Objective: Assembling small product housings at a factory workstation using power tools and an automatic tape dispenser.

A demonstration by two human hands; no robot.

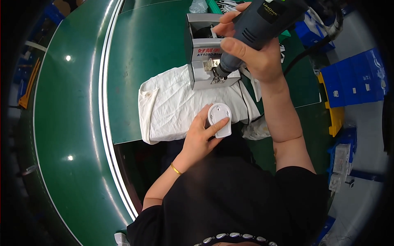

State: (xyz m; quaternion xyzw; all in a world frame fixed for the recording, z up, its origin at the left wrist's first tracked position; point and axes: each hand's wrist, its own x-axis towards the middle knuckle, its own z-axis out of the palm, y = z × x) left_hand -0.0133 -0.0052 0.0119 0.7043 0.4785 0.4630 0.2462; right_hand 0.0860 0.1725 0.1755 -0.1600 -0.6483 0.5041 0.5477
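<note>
1. Left hand grips white plastic housing, fingers curled round it, at near edge of white cloth.
2. Right hand closed on grey electric screwdriver, tip at grey screw feeder.
3. Green belt lies open on the left; blue bins crowd the right.

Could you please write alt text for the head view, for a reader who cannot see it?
Seen from above, a person's right hand presses a grey electric screwdriver tip into a small grey screw feeder box, while the left hand holds a white plastic plug-like part over a white cloth on a green table.
</note>
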